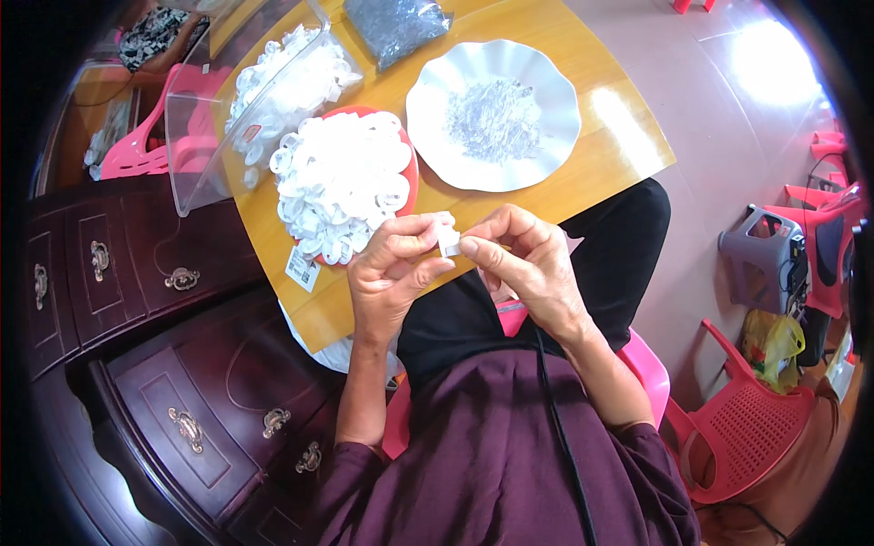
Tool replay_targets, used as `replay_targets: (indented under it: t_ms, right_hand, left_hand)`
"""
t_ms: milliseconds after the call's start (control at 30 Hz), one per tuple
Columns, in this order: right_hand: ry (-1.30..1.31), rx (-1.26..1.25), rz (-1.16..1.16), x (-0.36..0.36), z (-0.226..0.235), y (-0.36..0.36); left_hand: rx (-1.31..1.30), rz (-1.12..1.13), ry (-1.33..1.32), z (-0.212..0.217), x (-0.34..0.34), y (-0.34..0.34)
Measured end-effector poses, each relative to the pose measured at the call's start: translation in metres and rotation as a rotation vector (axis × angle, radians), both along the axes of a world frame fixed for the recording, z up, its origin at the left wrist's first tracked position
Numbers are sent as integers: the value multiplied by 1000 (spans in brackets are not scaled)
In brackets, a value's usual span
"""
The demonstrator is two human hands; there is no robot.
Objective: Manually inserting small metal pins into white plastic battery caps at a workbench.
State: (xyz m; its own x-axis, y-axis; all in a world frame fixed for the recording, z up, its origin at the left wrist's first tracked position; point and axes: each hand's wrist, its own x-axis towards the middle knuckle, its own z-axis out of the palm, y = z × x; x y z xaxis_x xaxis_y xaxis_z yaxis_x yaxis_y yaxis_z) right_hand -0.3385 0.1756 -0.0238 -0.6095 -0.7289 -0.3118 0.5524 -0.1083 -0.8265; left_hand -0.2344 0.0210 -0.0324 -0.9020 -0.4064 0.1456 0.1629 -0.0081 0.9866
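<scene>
Over the table's near edge, a small white plastic piece (449, 242) sits between my two hands. My left hand (387, 273) pinches it with thumb and fingers. Against its other side, the thumb and forefinger of my right hand (537, 273) are pressed together; anything tiny between those fingertips is too small to make out. Just beyond my left hand, many white ring-like plastic pieces (341, 177) are heaped on a red plate (411, 173). Farther right stands a white wavy-rimmed plate (555, 86) holding a pile of thin, clear slivers (496, 118).
A clear plastic bin (196, 173) with more white pieces tilts at the table's far left. Behind the wavy plate lies a bag of dark grey material (396, 27). Dark wooden drawers (182, 391) flank my left; a pink chair (746, 419) and a grey stool (760, 255) stand right.
</scene>
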Motion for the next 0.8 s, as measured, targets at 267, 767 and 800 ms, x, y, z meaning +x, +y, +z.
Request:
replay_targets:
  t_ms: [267, 767, 800]
  right_hand:
    - [0, 9, -28, -3, -3, -4]
    - [1159, 707, -170, -102, -1, -12]
    - [1163, 706, -174, -105, -1, -14]
  left_hand:
    - [-15, 10, -47, -2, -5, -3]
    - [-725, 527, 131, 77, -68, -211]
    - [-820, 543, 82, 77, -67, -219]
